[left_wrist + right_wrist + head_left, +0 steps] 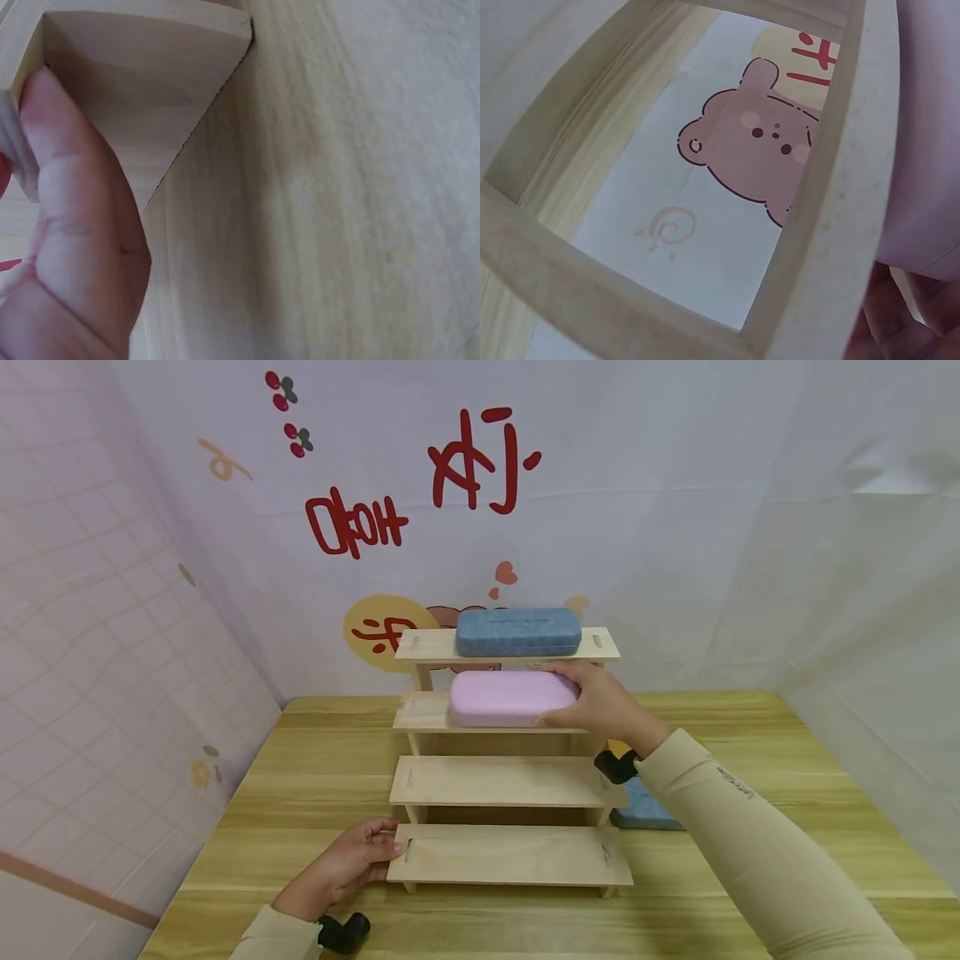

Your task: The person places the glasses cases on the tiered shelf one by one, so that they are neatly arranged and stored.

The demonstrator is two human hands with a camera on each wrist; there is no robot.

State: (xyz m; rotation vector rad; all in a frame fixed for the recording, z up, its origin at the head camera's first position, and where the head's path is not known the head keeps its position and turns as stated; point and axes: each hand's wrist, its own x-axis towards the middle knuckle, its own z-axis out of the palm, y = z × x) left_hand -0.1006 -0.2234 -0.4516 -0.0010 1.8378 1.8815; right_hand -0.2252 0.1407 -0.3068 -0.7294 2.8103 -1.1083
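A light wooden stepped rack (502, 781) with several tiers stands on the table. My right hand (603, 706) grips the right end of a pink glasses case (510, 697), thumb at the near side and fingers at the back. That case lies lengthwise at the second tier from the top, overlapping its board in the head view. In the right wrist view, the pink case (930, 142) shows beside the rack's frame, with fingertips at its lower edge. My left hand (360, 860) pinches the left edge of the lowest tier; its wrist view shows the board's end (19, 112) between the digits.
A blue glasses case (517, 635) lies on the top tier. Right of the rack, partly behind my right forearm, are another blue case (645, 806) and a small yellow thing (617, 747) on the wood-grain table (315, 760). A printed white backdrop (637, 527) stands behind.
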